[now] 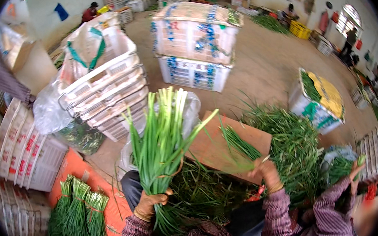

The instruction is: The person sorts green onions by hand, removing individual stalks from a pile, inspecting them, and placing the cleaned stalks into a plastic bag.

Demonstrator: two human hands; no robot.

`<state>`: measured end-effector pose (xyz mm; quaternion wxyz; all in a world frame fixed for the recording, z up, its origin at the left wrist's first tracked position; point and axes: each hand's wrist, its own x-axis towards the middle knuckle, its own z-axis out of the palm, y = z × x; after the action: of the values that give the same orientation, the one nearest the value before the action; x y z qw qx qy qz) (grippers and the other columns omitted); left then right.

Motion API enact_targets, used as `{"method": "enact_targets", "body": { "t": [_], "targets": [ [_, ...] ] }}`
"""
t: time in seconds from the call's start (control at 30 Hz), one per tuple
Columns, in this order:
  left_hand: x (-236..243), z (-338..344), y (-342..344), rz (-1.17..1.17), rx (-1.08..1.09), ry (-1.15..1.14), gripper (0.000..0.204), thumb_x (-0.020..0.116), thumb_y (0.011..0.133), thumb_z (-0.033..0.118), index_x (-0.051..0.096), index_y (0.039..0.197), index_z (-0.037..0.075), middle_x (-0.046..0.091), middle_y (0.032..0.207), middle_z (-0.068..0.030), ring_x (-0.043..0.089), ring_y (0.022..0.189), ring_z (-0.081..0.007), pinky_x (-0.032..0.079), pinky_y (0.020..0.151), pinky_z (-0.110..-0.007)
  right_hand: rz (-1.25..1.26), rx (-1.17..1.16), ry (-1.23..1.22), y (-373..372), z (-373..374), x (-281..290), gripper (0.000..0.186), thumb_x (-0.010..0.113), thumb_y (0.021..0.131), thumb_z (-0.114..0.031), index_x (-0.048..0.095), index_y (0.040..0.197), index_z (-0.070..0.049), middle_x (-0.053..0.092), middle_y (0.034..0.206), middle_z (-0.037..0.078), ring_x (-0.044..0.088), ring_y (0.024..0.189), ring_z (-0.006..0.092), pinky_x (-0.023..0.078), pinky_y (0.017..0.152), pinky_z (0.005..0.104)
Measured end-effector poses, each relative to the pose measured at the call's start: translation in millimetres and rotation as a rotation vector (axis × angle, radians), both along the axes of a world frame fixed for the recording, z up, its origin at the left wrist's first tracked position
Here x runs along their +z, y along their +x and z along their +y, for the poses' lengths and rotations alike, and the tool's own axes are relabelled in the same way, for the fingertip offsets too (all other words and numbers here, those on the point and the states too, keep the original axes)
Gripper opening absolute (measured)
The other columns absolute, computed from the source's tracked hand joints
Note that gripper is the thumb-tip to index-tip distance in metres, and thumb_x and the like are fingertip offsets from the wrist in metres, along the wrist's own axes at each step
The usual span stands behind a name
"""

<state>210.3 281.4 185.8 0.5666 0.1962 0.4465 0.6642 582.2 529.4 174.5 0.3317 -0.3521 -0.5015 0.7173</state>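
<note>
Gripping green bunch [158, 154] low in left hand [150, 203], seven o'clock, likely for steadiness; apparently pinching stalk [265, 159] in right hand [268, 174], four o'clock.

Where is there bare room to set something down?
Bare: on the board, between the held green bunch and loose stalks; the floor between the blue-striped crates and yellow-topped crate. Crowded: the leaf heap right of the board.

Maroon checked sleeves [278, 222]; tan cuffs [275, 187]; dark trousers [248, 220].
</note>
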Motion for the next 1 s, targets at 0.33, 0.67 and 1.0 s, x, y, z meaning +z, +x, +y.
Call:
{"method": "enact_targets", "body": {
  "t": [0.33, 0.67, 1.0],
  "targets": [
    [6.4, -0.4, 5.4, 0.097, -0.173, 0.004, 0.053, 0.071, 0.073, -0.004, 0.059, 0.125, -0.004, 0.07, 0.093, -0.016, 0.061, 0.066, -0.0173, 0.049, 0.057, -0.03, -0.713, 0.065, 0.684, -64.4, -54.9, 105.5, 0.033, 0.071, 0.09, -0.026, 0.069, 0.116, -0.005, 0.072, 0.102, 0.013, 0.069, 0.093, 0.027, 0.054, 0.079, 0.0342],
    [6.3, -2.8, 23.5, 0.197, -0.258, 0.076, 0.042, 0.068, 0.077, -0.009, 0.065, 0.119, -0.001, 0.07, 0.107, -0.0122, 0.067, 0.093, -0.0189, 0.053, 0.074, -0.029, -0.61, 0.029, 1.18, -152.3, -0.4, 219.1, 0.049, 0.073, 0.087, -0.036, 0.063, 0.125, -0.007, 0.066, 0.114, 0.013, 0.061, 0.107, 0.0229, 0.047, 0.092, 0.0362],
    [2.9, -19.7, 28.8, 0.098, -0.311, 0.004, 0.034, 0.069, 0.078, -0.003, 0.065, 0.112, -0.004, 0.071, 0.09, -0.0109, 0.058, 0.061, -0.0152, 0.046, 0.053, -0.028, -0.306, -0.392, 0.543, -138.4, 51.6, 251.4, 0.026, 0.064, 0.094, -0.028, 0.064, 0.094, -0.002, 0.061, 0.069, 0.002, 0.055, 0.06, 0.0094, 0.047, 0.057, 0.0268]
  ]
}}
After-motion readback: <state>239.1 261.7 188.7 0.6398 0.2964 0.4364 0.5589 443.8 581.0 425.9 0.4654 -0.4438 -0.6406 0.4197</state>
